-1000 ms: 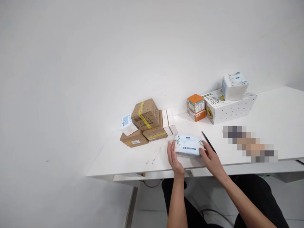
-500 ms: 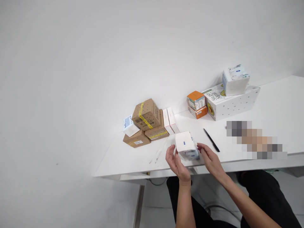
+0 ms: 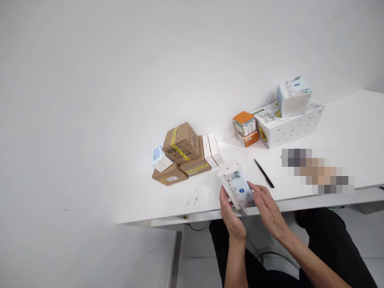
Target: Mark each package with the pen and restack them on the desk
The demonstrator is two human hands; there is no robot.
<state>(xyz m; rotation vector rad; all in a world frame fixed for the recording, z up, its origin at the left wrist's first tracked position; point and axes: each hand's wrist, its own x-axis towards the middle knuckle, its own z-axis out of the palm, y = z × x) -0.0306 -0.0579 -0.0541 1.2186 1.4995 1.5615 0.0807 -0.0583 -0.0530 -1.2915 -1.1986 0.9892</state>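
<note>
A white tissue pack (image 3: 237, 184) with a leafy print and a small blue logo is between my two hands, tilted, near the front edge of the white table (image 3: 168, 200). My left hand (image 3: 231, 216) grips its left side, with some fingertips hidden behind it. My right hand (image 3: 265, 204) is closed on its right side, thumb and fingers along the lower corner. Just right of the pack lies a black pen (image 3: 264, 173).
Brown cartons (image 3: 181, 144) with yellow tape are stacked at left, beside a blue-white pack (image 3: 162, 158) and thin white boxes (image 3: 212, 150). Orange boxes (image 3: 245, 128) and a long white box (image 3: 291, 130) topped by another tissue pack (image 3: 294, 98) line the wall. A blurred patch covers something at right.
The tissue pack has turned in my hands, so its printed face with the logo now shows upward. My hands have closed in from loosely around it to gripping both sides.
</note>
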